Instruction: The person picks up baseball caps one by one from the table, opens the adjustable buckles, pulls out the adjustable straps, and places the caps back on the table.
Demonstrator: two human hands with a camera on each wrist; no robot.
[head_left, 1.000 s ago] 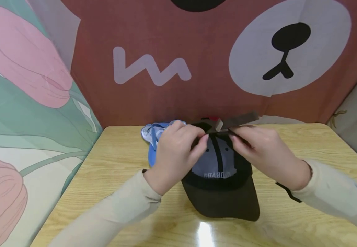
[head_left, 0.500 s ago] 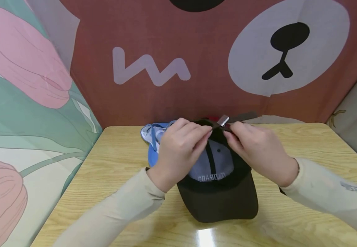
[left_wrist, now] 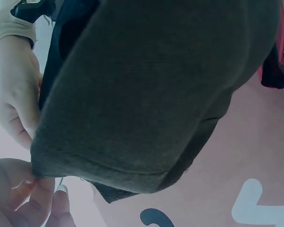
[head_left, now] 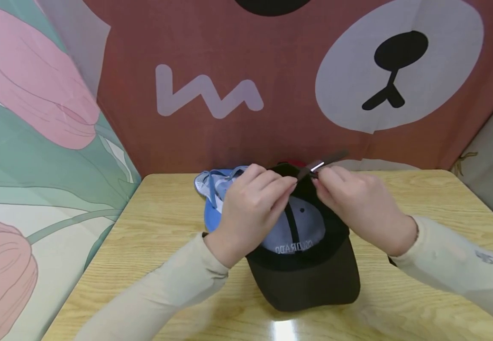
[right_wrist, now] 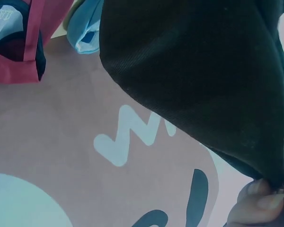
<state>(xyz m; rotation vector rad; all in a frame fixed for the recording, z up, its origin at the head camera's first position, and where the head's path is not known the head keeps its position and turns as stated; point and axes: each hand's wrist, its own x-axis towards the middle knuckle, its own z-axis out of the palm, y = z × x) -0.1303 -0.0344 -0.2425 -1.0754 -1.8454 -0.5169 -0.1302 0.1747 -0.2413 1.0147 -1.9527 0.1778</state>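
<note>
A dark baseball cap [head_left: 306, 284] stands on the table, its brim toward me and its grey-lined inside facing up. My left hand [head_left: 246, 213] pinches the cap's back edge beside the strap. Across from it, my right hand [head_left: 359, 203] pinches the other side of that edge, close to a small metal buckle [head_left: 316, 166]. A loose strap end [head_left: 336, 156] sticks out past the buckle to the right. In the left wrist view the dark cloth [left_wrist: 146, 94] of the cap fills the middle. The right wrist view shows fingertips [right_wrist: 270, 201] gripping the cap's corner.
A blue cap [head_left: 212, 213] lies behind my left hand, partly covered by it. Behind the dark cap is a red cap [right_wrist: 9, 71]. The wooden table [head_left: 157, 213] ends at a printed cloth backdrop [head_left: 212, 142].
The buckle has tilted over and shifted slightly right, and the strap end has swung upward. My right hand has moved a little left, nearer my left hand; both keep hold of the cap.
</note>
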